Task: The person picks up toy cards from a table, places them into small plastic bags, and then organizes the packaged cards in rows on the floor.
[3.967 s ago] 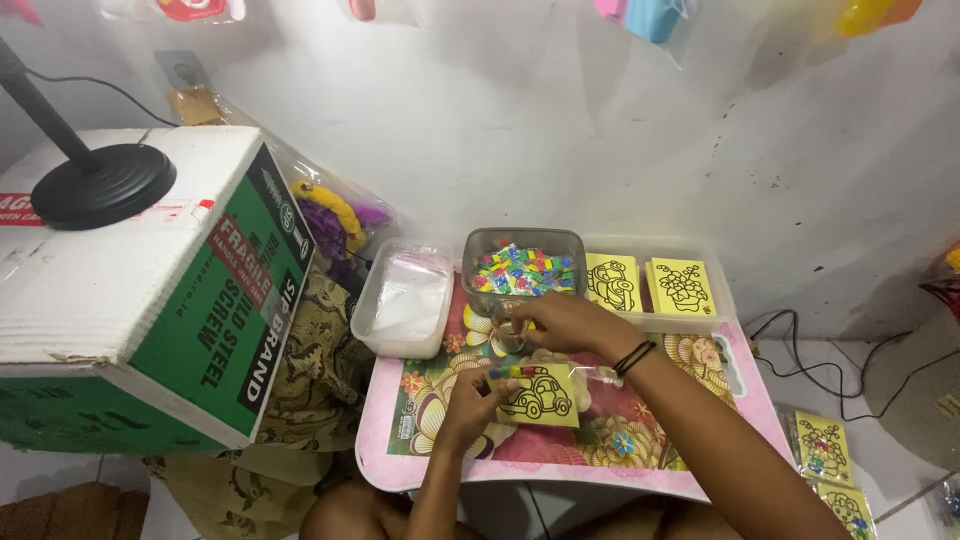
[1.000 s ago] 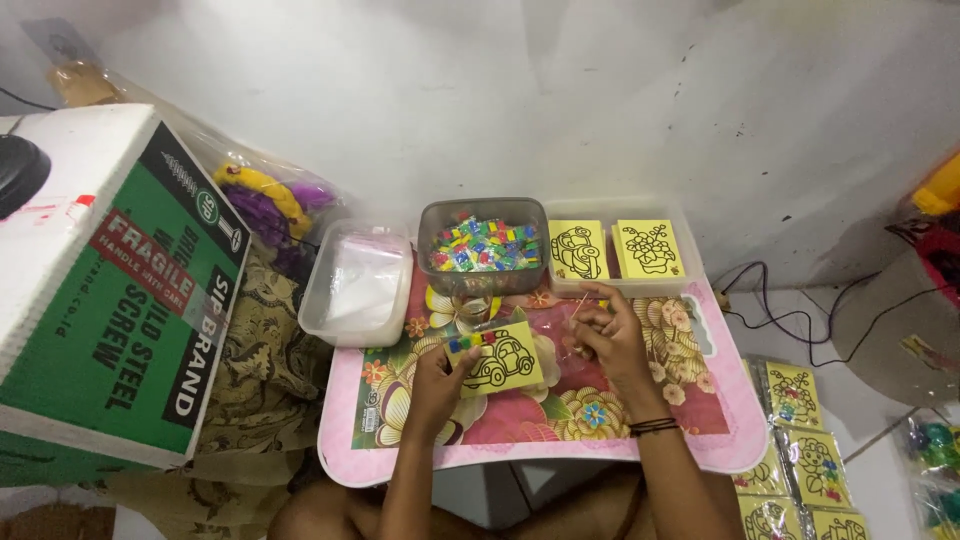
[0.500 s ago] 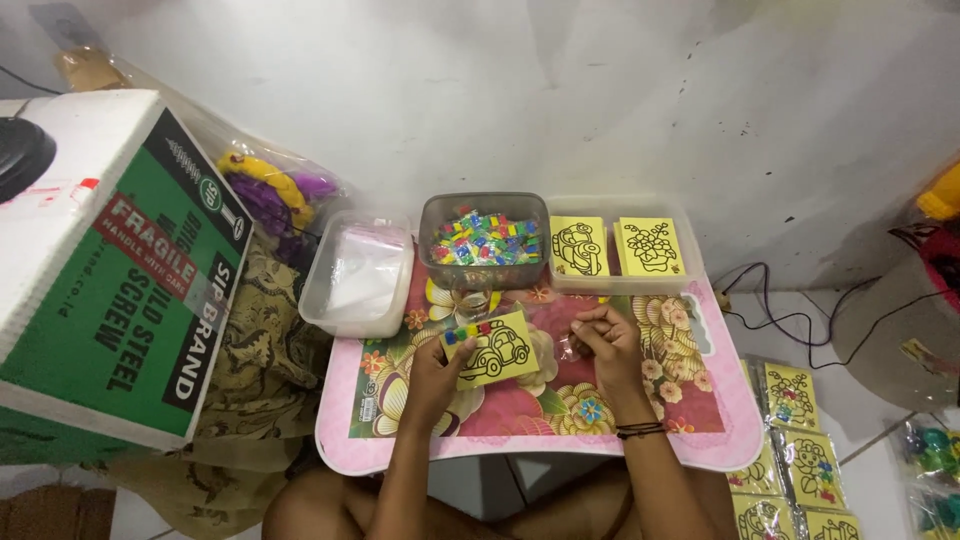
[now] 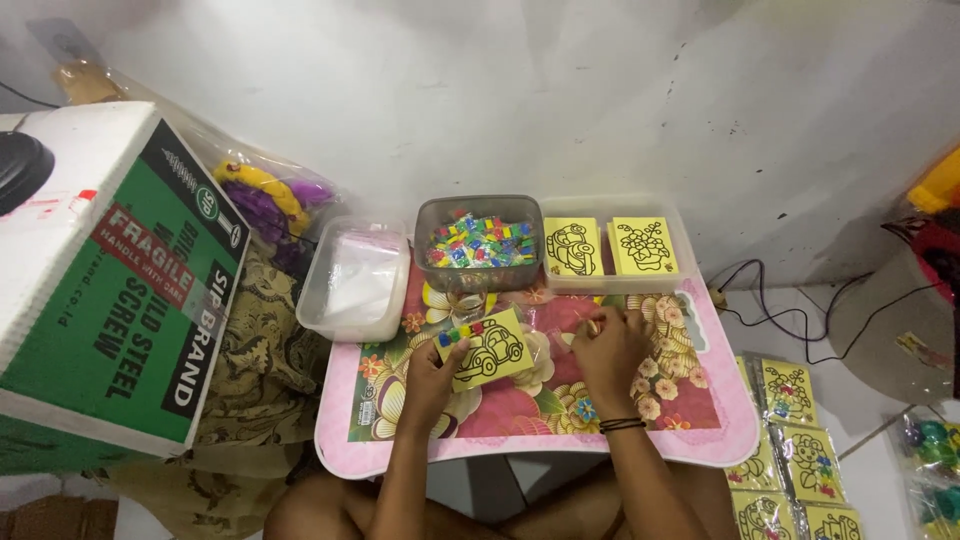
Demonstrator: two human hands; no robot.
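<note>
The left hand [image 4: 432, 372] pinches a yellow square card with a black car outline [image 4: 487, 350], tilted over the pink floral tabletop [image 4: 690, 425]. Just to the card's right, the right hand [image 4: 608, 350] closes on clear plastic wrap [image 4: 560, 335].

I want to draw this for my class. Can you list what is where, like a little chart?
Left hand: holds a yellow car picture card
Right hand: fingers pinched over the table, beside the card
Table: small, pink, flowery
Middle tub: full of tiny colourful pieces
Right tray: two yellow picture cards
Left tub: clear, something white inside
Box: green and white, at left
Floor, right: more picture cards
</note>
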